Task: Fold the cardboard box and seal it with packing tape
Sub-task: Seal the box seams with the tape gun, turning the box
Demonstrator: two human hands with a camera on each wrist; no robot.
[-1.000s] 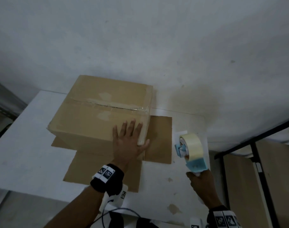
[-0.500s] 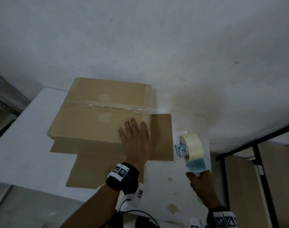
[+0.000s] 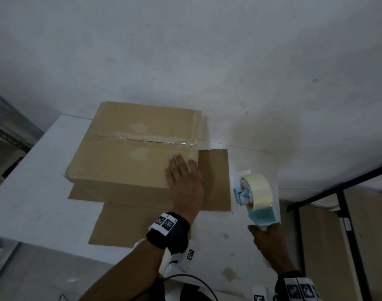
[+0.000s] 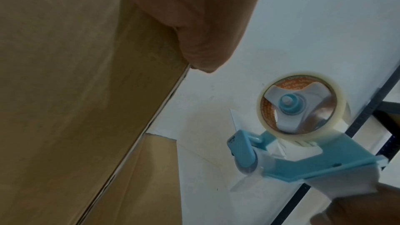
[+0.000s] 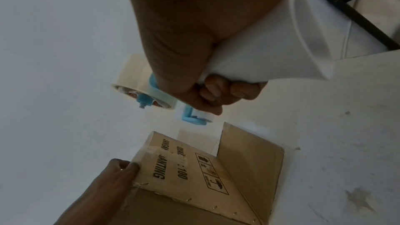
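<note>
A brown cardboard box (image 3: 129, 161) stands on the white table (image 3: 29, 203), its top seam covered by clear tape (image 3: 142, 139). Its lower flaps lie flat on the table at the right (image 3: 215, 181) and front (image 3: 138, 224). My left hand (image 3: 183, 179) rests flat, fingers straight, on the box's near right top corner; the right wrist view shows its fingertips (image 5: 127, 166) at that edge above the printed side (image 5: 184, 174). My right hand (image 3: 269, 242) grips the white handle (image 5: 270, 49) of a blue tape dispenser (image 3: 256, 196), held above the table right of the box (image 4: 65, 91).
A white card (image 3: 242, 173) lies under the dispenser. A black metal frame (image 3: 346, 196) with plywood panels stands right of the table. The grey wall runs just behind the box. A metal shelf (image 3: 5, 131) is at the far left. Stains mark the table's near right.
My left hand has slid right along the box top to its near right corner, thumb drawn in. The box has turned slightly. The right hand and dispenser have barely moved.
</note>
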